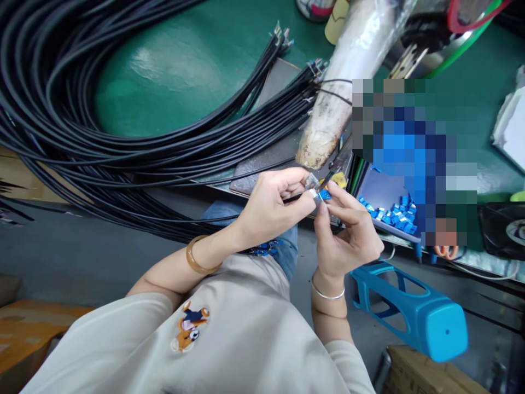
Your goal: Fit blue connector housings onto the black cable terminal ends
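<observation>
Near fat, white, plastic-wrapped roll [329,117], pinches small, blue plastic piece [326,195] in right hand [353,235] and, in left hand [266,207], thin, round, black cable [293,199], likely light, bendy, best held behind weak tip.

A workshop, by its bundled black cables [197,148] and blue connectors [400,214].

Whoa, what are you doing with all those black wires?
The left hand holds the end of one black cable. The right hand's fingertips are at a small blue piece by that end; their grip is too small to tell. A big bundle of black cables curves across the green table, and more blue pieces lie in a tray.
</observation>
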A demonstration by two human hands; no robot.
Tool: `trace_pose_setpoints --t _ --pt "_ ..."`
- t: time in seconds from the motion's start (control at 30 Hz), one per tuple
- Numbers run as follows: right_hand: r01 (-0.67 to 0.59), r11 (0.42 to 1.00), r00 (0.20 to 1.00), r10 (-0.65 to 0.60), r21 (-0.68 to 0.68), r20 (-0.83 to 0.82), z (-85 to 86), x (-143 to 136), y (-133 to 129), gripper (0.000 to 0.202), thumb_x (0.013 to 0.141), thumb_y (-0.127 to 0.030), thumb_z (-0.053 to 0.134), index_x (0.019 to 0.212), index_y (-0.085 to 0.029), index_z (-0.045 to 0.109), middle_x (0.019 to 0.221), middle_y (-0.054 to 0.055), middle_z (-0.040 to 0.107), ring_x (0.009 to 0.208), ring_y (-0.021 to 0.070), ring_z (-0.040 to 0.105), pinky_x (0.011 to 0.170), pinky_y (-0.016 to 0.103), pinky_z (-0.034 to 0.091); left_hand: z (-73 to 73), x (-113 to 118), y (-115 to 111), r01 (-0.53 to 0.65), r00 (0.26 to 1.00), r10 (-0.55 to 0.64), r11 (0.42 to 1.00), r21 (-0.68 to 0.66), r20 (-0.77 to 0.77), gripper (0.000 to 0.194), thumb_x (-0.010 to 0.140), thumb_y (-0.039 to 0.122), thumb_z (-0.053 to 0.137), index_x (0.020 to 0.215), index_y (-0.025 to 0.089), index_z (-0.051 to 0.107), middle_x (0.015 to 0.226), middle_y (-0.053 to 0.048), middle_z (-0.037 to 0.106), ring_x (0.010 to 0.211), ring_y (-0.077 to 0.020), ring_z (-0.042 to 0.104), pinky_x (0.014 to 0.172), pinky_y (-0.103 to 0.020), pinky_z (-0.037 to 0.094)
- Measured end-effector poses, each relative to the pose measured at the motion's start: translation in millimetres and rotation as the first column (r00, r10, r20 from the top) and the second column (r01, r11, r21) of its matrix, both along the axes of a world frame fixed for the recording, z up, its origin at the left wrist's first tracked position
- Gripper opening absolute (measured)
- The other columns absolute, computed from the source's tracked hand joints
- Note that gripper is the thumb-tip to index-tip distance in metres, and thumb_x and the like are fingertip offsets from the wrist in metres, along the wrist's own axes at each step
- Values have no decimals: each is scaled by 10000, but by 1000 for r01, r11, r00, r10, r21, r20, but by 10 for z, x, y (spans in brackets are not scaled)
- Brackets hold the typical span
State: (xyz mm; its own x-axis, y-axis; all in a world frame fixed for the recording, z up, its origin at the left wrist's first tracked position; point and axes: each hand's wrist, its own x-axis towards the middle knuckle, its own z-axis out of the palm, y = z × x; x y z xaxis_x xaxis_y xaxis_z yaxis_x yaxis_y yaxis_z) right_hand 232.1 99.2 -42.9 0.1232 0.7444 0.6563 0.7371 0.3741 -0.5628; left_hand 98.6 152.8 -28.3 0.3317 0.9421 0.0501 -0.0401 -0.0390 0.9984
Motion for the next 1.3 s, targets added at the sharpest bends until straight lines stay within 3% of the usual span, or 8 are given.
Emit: trace_pose_setpoints --t 0.33,0.73,0.97,1.1,1.3 --pt "9 999 997 -12 40 71 -16 0 -14 166 815 -91 692 865 -206 584 1075 41 779 839 167 775 725 257 647 -6 -37 26 41 997 -42 999 -23 -63 173 793 124 559 649 153 469 559 63 313 523 -45 263 483 -208 217" --pt "43 999 999 -44 13 25 -45 13 -30 172 824 -107 710 927 -210 619 1060 41 781 900 193 773 729 287 646 -22 -45 -6 78 997 -78 995 -65 1 199 843 161 551 667 159 458 586 52 339 530 -50 277 489 -220 222" --pt "34 999 999 -35 34 17 -13 -17 2 192 815 -76 714 934 -209 643 1067 40 778 896 185 770 741 295 647 -13 -36 -10 41 999 -41 999 -1 -34 204 843 156 554 659 159 464 573 52 337 528 -52 288 493 -219 229" --pt "19 998 999 -21 57 33 24 -19 11 223 782 -46 734 930 -197 663 1074 54 778 925 194 767 792 313 647 -6 -36 -17 35 998 -31 997 62 -63 165 850 170 560 693 148 519 583 37 415 540 -60 344 512 -218 272" --pt "45 996 985 -57 79 162 7 -30 -10 188 782 -77 739 869 -204 632 1045 31 785 834 153 770 737 241 630 -18 -67 -17 38 994 -31 998 59 -108 141 832 147 556 692 143 541 568 46 404 525 -58 319 497 -213 265"
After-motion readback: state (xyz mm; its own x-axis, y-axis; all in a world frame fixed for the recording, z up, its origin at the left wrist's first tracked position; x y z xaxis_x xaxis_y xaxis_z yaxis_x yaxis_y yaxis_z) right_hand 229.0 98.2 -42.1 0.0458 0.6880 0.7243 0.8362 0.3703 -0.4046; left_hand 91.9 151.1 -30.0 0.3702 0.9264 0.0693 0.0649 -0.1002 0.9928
